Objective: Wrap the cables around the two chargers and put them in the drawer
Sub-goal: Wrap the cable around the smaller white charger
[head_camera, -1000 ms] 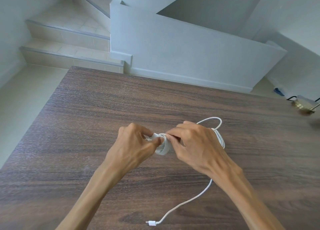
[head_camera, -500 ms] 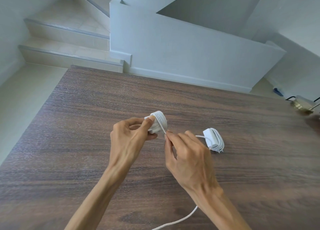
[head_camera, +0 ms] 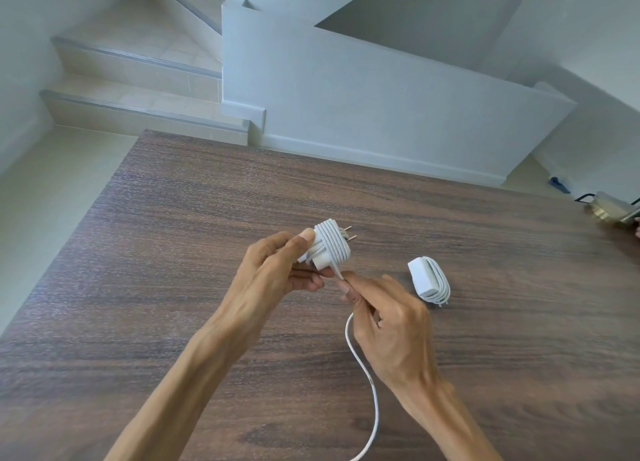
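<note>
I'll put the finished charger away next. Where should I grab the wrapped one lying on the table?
Come from above and pinch the wrapped charger across its coiled sides: the loops lie snug there, so fingers likely hold them in place. It lies alone on the table.

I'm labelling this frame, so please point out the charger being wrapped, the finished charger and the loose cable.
charger being wrapped (head_camera: 331, 249), head view: on its cable coils.
finished charger (head_camera: 420, 275), head view: on its white face.
loose cable (head_camera: 363, 367), head view: mid-length, below right hand.
</note>
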